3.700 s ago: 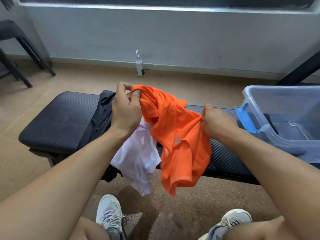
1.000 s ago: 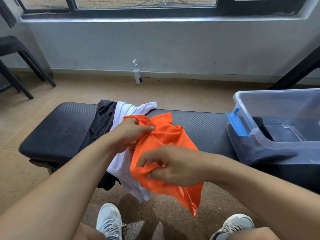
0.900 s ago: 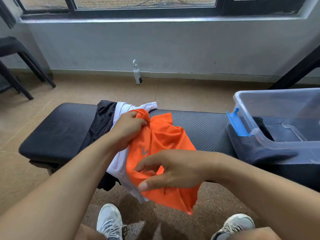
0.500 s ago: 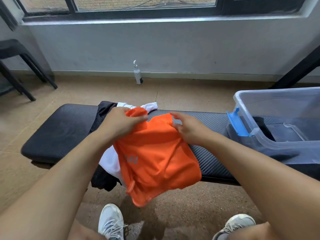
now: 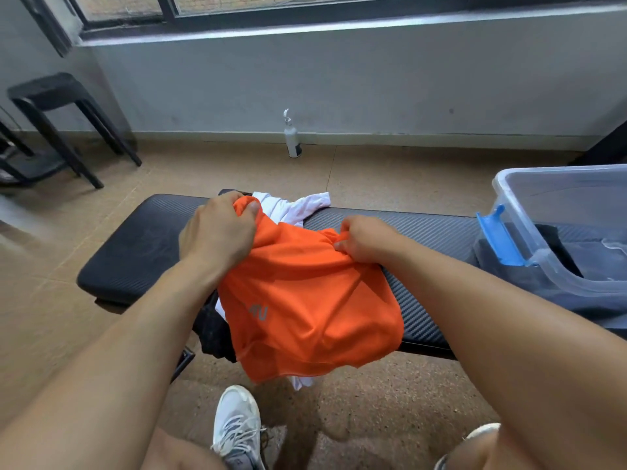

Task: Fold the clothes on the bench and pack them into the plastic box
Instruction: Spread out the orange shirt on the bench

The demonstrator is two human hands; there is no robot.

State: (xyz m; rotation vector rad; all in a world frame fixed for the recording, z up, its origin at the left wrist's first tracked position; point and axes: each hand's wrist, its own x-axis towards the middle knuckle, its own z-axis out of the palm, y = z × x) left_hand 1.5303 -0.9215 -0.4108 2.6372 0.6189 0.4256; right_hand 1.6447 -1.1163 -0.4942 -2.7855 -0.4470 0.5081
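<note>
Both hands, left hand (image 5: 217, 234) and right hand (image 5: 364, 240), grip the crumpled orange sports shirt (image 5: 310, 300); best pull its top edge taut and lay it flat on the black padded desk (image 5: 135, 245).

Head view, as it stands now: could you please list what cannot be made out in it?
- Black garment: mostly hidden under the orange shirt and left hand.
- White shirt: middle covered by the orange shirt.
- Plastic box: cut off by the right edge; contents unclear through its wall.
- Orange shirt's logo: too creased to read.
- Bottle label: too small.
</note>
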